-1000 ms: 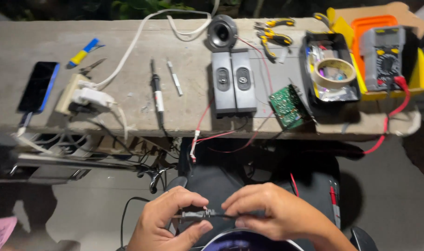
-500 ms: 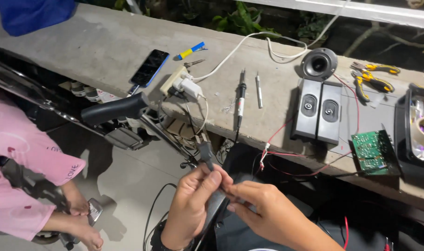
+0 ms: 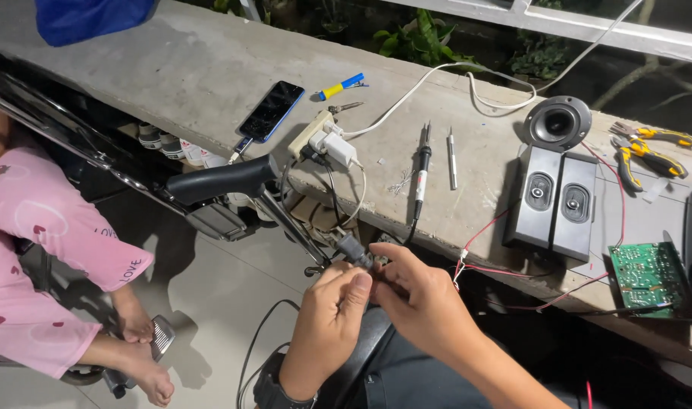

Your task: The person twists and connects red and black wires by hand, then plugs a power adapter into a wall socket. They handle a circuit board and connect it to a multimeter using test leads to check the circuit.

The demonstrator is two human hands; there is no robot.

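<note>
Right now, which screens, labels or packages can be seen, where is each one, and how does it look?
Smartphone: flat on the concrete ledge, left of the white power strip; dark rectangular screen, bluish reflection.
Soldering iron: mid-ledge; small white label band on its black handle.
No packages or signs are visible.

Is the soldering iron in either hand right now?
No: the soldering iron lies on the concrete ledge, while the left hand and right hand pinch a small dark cable plug below it.
</note>
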